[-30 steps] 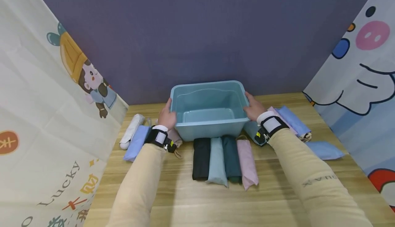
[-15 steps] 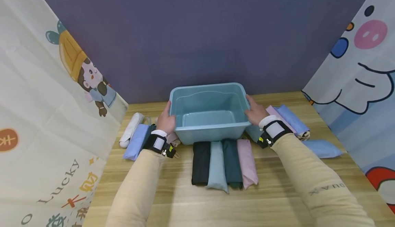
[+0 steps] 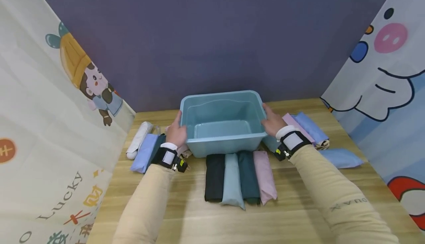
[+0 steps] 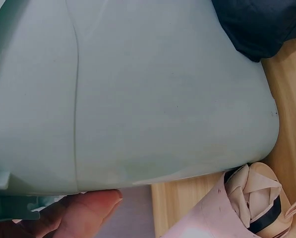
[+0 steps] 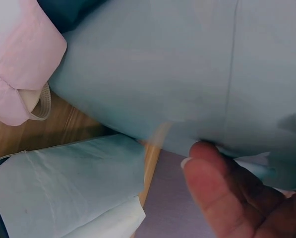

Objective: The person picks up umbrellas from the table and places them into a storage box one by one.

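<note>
Shows nearest a beige left sleeve point(image 3: 142, 207) and beige right sleeve point(image 3: 345, 203), above wood-grain bench point(image 3: 252, 225). Has strapped on, farther along, a left wrist camera band point(image 3: 164, 156) and right wrist camera band point(image 3: 293, 142).

Next, mid-bench, lines up four slim sleeved umbrellas, left to right: black umbrella point(image 3: 214, 179), light-blue umbrella point(image 3: 233, 181), dark-teal umbrella point(image 3: 248, 175), pink umbrella point(image 3: 265, 175). Lie side by side, far ends at the tub's front.

To the right, includes a blue pouch point(image 3: 343, 158) partly behind the right sleeve; to the left, a periwinkle umbrella point(image 3: 145, 152) beside a white folded umbrella point(image 3: 140, 140). Per left wrist view, adds a pale-pink umbrella point(image 4: 212, 218), bunched fabric at its end, just beside the tub.

Beyond, holds light-blue plastic tub point(image 3: 229, 146) open side up, behind the row and between both hands. Pinches its left end with left-hand grip point(image 3: 177, 133), its right end with right-hand grip point(image 3: 273, 123); tucks fingertips under the rim. Cannot tell whether base touches bench.

Ends farthest at a purple-grey backdrop point(image 3: 212, 34).
</note>
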`<state>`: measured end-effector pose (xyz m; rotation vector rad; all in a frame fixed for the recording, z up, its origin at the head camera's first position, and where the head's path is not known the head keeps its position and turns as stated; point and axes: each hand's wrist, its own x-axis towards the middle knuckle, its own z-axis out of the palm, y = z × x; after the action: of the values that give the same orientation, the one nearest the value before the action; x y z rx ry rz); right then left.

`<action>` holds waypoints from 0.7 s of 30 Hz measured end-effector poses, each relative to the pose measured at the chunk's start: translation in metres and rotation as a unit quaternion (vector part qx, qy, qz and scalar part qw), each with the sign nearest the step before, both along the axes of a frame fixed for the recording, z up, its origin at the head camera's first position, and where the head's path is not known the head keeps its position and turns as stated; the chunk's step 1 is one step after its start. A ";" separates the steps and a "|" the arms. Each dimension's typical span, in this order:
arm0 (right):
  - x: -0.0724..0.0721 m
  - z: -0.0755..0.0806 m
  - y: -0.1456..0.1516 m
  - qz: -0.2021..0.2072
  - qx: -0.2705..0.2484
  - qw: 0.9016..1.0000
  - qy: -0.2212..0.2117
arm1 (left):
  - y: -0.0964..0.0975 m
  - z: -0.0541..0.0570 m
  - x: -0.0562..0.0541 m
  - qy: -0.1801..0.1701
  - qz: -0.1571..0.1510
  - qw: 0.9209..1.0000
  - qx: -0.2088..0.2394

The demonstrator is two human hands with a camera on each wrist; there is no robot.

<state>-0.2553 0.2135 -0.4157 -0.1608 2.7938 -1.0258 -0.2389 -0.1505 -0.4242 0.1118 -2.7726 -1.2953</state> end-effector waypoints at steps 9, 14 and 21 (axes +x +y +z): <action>-0.002 0.002 0.001 0.002 0.021 1.000 0.002 | 0.001 0.000 -0.001 0.016 -0.005 1.000 -0.009; -0.002 0.004 0.001 -0.004 0.014 1.000 -0.004 | 0.002 0.004 0.000 0.014 -0.001 1.000 -0.015; 0.000 0.000 -0.001 -0.004 0.001 1.000 -0.009 | 0.001 -0.001 0.002 0.007 0.001 1.000 -0.009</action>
<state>-0.2557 0.2124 -0.4153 -0.1394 2.7825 -1.0199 -0.2370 -0.1500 -0.4255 0.1042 -2.7720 -1.2654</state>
